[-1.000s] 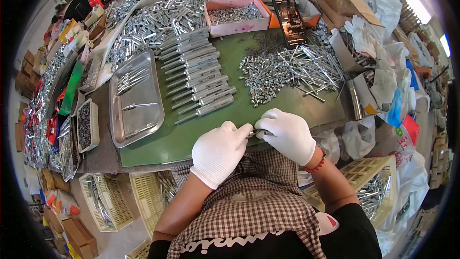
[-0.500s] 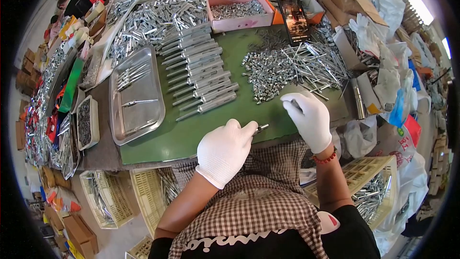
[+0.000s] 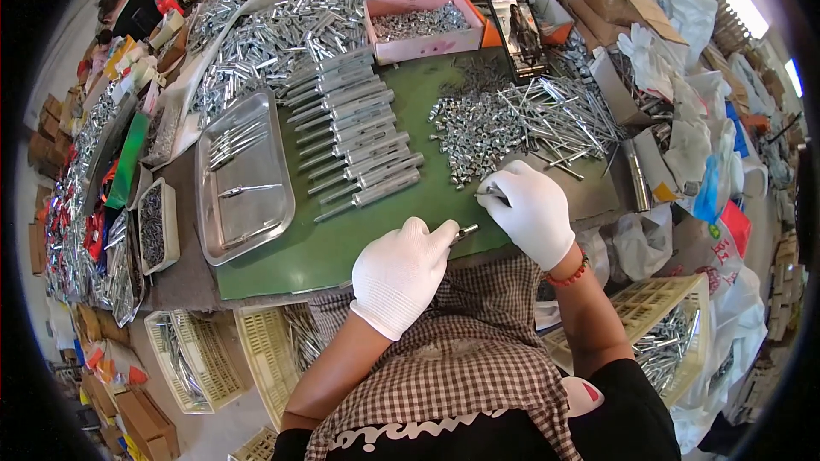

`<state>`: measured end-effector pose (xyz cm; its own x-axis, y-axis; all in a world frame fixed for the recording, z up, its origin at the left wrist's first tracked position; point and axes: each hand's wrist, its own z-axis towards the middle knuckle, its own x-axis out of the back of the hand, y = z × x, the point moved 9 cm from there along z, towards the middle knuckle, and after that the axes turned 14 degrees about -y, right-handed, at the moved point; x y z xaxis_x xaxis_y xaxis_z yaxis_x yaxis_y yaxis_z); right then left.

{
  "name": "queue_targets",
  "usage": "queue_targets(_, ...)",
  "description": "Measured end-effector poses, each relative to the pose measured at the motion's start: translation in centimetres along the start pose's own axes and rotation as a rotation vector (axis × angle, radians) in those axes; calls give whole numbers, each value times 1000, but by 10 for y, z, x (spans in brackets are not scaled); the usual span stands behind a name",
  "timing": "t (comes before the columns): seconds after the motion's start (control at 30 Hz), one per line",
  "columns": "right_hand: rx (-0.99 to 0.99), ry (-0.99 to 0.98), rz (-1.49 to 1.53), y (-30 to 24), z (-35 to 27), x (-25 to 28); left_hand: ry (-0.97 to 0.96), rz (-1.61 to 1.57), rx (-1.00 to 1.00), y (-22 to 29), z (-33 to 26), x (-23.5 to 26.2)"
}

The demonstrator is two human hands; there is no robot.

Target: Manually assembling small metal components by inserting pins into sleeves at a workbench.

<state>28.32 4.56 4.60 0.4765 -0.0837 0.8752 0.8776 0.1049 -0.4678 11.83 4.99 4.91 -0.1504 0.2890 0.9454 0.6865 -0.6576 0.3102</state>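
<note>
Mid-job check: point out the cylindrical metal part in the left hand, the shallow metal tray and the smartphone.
Cylindrical metal part (image 3: pixel 467 230): head view, on its exposed end.
Shallow metal tray (image 3: pixel 245 212): head view, on a bare patch of its bottom.
Smartphone (image 3: pixel 517 37): head view, on mid-screen.

Left hand (image 3: pixel 401 269) 1, right hand (image 3: pixel 531 207) 1. Metal piece (image 3: pixel 467 231) 1, in left hand. Phone (image 3: pixel 518 37) 1, pink box (image 3: pixel 427 47) 1, metal tray (image 3: pixel 246 212) 1. Cream crates (image 3: pixel 256 354): at least four. Tubes (image 3: pixel 363 125): ten-ish, overlapping. Bushings (image 3: pixel 474 132), rods (image 3: pixel 564 124): piled, uncountable.
</note>
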Motion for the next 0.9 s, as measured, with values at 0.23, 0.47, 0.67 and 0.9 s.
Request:
queue_targets(0.23,22,2,59,0,-5,3,-14,4,-28,3,0,-2)
queue_targets(0.47,14,-50,91,1,-12,6,3,-13,-42,13,10,-4)
queue_targets(0.67,26,-126,310,-8,-30,6,6,-30,-52,12,9,-3)
queue_targets(0.9,66,-92,171,-23,-34,-1,35,-33,-50,13,6,-4)
